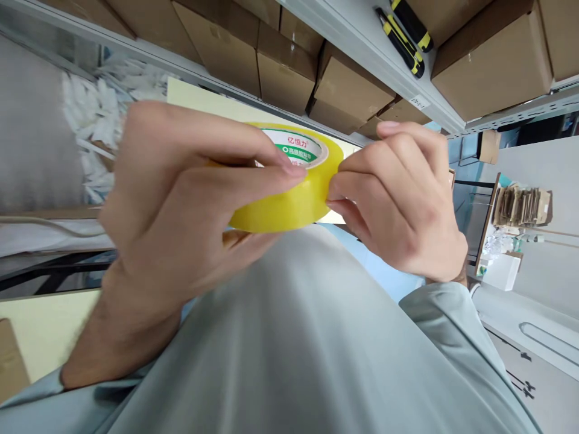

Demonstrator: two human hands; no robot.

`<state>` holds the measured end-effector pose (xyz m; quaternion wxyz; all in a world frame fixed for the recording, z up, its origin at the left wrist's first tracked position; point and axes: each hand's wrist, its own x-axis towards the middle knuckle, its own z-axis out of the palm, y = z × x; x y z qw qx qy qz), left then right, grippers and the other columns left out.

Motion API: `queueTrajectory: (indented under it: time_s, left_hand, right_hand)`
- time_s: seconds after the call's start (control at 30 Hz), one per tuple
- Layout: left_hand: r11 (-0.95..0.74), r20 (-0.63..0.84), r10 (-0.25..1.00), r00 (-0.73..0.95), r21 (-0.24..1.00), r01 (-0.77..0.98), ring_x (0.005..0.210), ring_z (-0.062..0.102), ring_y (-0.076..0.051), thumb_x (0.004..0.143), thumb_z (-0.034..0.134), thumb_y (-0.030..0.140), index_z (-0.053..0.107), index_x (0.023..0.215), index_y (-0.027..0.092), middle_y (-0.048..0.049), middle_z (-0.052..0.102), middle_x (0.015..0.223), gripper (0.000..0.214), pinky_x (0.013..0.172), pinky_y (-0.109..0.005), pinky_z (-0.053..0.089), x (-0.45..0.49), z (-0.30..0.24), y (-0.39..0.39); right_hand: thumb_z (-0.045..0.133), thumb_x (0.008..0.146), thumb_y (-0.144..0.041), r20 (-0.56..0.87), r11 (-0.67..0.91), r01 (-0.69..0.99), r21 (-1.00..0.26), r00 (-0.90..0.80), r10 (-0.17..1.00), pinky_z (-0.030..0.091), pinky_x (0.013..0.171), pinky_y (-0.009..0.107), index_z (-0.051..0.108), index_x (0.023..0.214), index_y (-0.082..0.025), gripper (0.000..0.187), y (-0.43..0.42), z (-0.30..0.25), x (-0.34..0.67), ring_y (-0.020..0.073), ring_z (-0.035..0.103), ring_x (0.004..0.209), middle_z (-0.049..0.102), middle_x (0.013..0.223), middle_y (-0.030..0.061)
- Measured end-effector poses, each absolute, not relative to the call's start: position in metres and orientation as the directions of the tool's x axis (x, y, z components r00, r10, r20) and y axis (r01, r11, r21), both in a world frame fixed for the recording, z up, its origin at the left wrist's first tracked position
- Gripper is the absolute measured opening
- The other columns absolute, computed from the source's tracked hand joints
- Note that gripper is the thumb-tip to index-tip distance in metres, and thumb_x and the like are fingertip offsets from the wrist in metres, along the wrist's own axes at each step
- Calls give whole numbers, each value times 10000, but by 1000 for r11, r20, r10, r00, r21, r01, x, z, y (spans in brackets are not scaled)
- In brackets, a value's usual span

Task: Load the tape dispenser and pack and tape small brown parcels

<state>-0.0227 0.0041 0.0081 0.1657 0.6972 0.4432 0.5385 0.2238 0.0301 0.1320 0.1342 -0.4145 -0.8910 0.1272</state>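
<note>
A roll of yellow packing tape (289, 211) is held up in front of my body, its white and green printed core facing up. My left hand (181, 193) is closed around its left side, with the thumb and a finger gripping across the rim and core. At the roll's right edge, my right hand (402, 205) has its fingers curled, and the fingertips press on the tape's outer face. What lies between those right fingertips is hidden. Grey-green sleeves and a shirt fill the space below both hands.
Cardboard boxes (289, 69) line a shelf beyond the hands. Utility knives (402, 42) lie on the white shelf board (348, 36) at the top right. White pieces (97, 114) are heaped at left. Flattened cardboard (522, 206) is stacked far right.
</note>
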Motion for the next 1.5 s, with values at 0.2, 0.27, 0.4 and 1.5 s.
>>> queueTrajectory:
  time_s: [0.2,0.27,0.4,1.5]
  left_hand:
    - [-659,658,736,161,640,395,1136,790,-262,1025,848,405,731,1408,272,-29,784,1268,423,958,-473,694,-13,17,16]
    - [-644,644,750,148,661,385,1152,768,-246,1049,856,386,689,1483,316,-14,768,1277,471,976,-471,698,-12,19,17]
    - [-634,640,756,135,666,394,1145,756,-238,1055,869,419,684,1480,310,-22,766,1272,476,967,-470,700,-13,20,19]
    - [-660,656,744,128,690,297,1126,763,-254,1020,908,417,691,1456,324,-43,772,1226,496,930,-465,693,-5,9,25]
  right_hand:
    - [373,1266,-456,251,695,625,-355,-653,715,613,1185,491,781,1053,-420,462,43,99,231,156,780,1026,836,1007,-105]
    - [459,1249,-340,341,765,598,-240,-686,643,619,1176,463,753,1160,-379,310,43,100,233,133,783,991,843,1101,-110]
    - [632,1205,-319,318,766,612,-194,-700,640,630,1122,461,693,1254,-323,79,38,117,232,190,798,1116,834,1276,-18]
    - [468,1174,-185,314,839,543,-16,-794,520,641,959,429,663,1062,-340,273,54,99,236,185,720,847,817,1010,-53]
